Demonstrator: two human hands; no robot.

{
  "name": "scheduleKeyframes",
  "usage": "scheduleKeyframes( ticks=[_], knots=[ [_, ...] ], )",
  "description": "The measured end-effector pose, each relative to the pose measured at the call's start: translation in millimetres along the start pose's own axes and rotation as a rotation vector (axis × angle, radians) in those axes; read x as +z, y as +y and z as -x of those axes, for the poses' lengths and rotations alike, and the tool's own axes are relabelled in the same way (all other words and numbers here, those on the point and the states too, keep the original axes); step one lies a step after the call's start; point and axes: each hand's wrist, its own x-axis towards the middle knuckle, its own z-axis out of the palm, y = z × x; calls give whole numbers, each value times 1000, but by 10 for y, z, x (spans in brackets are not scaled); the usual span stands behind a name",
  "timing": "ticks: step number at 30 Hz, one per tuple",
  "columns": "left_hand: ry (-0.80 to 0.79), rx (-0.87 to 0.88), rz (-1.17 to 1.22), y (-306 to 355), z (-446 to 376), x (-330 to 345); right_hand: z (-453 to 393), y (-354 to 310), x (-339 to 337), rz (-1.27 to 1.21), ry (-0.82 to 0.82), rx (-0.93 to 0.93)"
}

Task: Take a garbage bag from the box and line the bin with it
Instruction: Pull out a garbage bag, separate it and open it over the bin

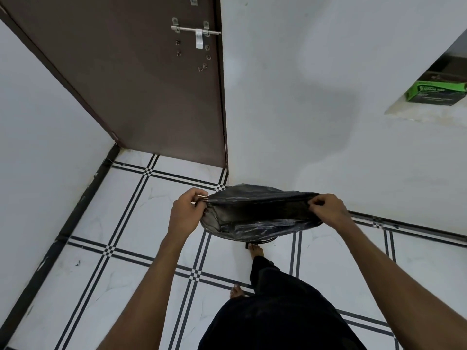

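Your dark trousers (275,322) fill the bottom of the view and hide most of both legs; only two bare feet (255,250) show, one poking out just below the garbage bag and one nearer you, half covered by the trouser leg. Your two forearms run up from the lower edge to the garbage bag (257,213), which is the one black bag in sight. Your left hand (188,210) pinches its left end with fingers closed on the film, and your right hand (326,209) does the same at the right end, so the mouth is stretched wide between them. The bag sags below your hands, and its inside is too dark to read. Whatever stands beneath it is covered (a bin could be there, but you cannot tell from here).

Under the bag lies the tiled floor (126,223), white with black double lines. Beyond the bag the white wall (303,97) rises, and up to its left stands one brown door (141,79) with one metal bolt (195,34); the door's top is cut off by the edge of the view. Far up and right of the bag, one green box (436,90) sits on a ledge in a wall niche (429,111), its lettering too small to make out and the niche cut off at the right edge.
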Motion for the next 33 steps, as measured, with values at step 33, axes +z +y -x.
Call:
scheduleKeyframes(
  ticks=[33],
  knots=[
    [-1, -440, 52, -326, -1522, 1649, -1492, 646, 776, 63, -61, -36]
  ],
)
